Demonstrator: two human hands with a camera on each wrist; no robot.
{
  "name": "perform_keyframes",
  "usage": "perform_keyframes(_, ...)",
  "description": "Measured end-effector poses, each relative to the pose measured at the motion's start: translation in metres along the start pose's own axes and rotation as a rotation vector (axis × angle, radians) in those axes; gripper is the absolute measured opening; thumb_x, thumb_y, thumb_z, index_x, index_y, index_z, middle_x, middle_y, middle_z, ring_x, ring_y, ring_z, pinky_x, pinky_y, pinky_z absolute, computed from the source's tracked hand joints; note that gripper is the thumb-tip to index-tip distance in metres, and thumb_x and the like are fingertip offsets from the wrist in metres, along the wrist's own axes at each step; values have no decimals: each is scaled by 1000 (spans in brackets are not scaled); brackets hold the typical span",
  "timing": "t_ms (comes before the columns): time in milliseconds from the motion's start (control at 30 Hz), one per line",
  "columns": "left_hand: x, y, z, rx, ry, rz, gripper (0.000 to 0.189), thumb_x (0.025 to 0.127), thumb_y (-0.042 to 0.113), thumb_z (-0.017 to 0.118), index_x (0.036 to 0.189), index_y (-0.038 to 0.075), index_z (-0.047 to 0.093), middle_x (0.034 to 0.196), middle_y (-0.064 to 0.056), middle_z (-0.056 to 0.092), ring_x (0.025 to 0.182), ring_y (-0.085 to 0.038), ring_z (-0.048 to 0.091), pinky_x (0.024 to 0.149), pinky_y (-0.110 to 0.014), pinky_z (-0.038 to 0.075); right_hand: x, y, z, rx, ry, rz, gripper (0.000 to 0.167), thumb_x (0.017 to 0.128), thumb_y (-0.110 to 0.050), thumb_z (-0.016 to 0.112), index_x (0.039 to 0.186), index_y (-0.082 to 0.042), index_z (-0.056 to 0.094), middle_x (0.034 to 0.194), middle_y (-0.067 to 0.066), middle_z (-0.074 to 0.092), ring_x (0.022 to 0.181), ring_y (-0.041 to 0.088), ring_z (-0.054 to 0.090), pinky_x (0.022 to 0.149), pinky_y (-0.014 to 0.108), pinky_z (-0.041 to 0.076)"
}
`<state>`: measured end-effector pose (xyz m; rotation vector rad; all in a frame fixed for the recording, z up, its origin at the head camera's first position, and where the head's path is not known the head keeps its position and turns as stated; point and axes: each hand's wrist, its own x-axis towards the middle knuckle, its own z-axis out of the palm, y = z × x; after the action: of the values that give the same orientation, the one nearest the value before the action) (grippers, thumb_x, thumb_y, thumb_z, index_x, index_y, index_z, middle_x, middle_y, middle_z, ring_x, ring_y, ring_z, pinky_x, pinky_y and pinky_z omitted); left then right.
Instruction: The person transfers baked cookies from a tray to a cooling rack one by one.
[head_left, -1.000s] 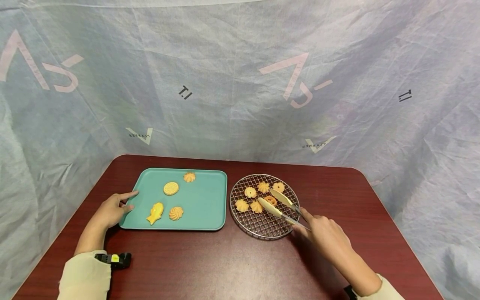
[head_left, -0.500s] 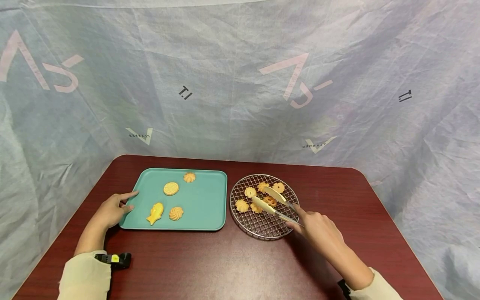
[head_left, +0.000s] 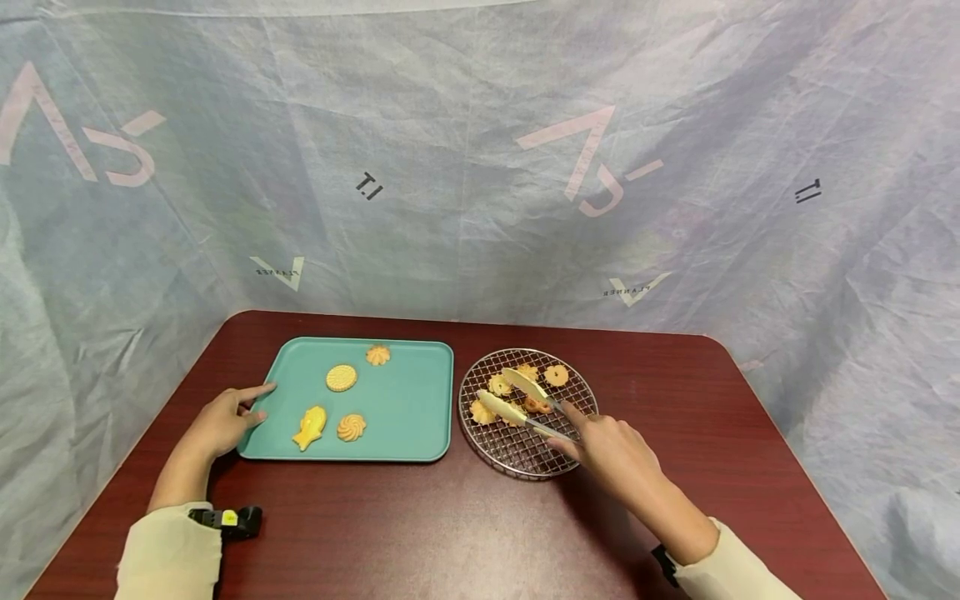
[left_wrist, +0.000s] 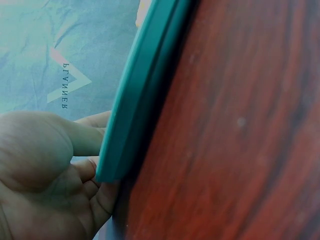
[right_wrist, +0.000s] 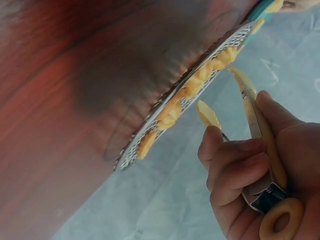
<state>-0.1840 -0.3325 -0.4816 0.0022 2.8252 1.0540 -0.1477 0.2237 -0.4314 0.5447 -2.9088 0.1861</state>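
Observation:
My right hand [head_left: 618,462] grips a pair of tongs [head_left: 502,407] with cream-coloured tips. The tips are spread apart above the round wire rack [head_left: 480,454], with no cookie between them in the right wrist view. Beneath and around them lie a flower-shaped cookie [head_left: 482,412], a pretzel cookie [head_left: 537,405] and others, some partly hidden by the tongs. At the left, my left hand [head_left: 225,423] holds the edge of a teal tray [head_left: 405,417], thumb and index finger over its rim. On the tray are a fish-shaped biscuit [head_left: 311,427], a swirl cookie [head_left: 351,428], a round biscuit [head_left: 341,378] and a small flower-shaped cookie [head_left: 378,355].
Tray and rack stand side by side on a dark red wooden table [head_left: 420,533], with a narrow gap between them. A ring cookie [head_left: 556,376] lies at the rack's far right. A grey printed cloth [head_left: 465,208] hangs behind the table and at its sides.
My right hand has carried the spread tongs leftward across the rack, from near the pretzel to above the left-hand cookies. The left hand and the tray have stayed in place.

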Motion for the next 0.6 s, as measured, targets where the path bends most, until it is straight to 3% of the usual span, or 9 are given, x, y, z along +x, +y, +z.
perform_keyframes(300,0,2,-1,5,-5,-8,53,104,3,58,153,-5,43,79,-10,48,71,-23,44,62,-33,39,9,-13,3,15,-12,-26,66,93,-52,72,149,-20,57,79,14,72,57,31,66,47,40,50)
perform_keyframes(600,0,0,1,4,-9,-6,53,103,2,58,153,-5,43,77,-10,48,71,-23,44,61,-33,39,16,-26,6,8,-6,-80,64,93,-53,71,143,-15,59,72,14,69,59,31,67,48,42,52)
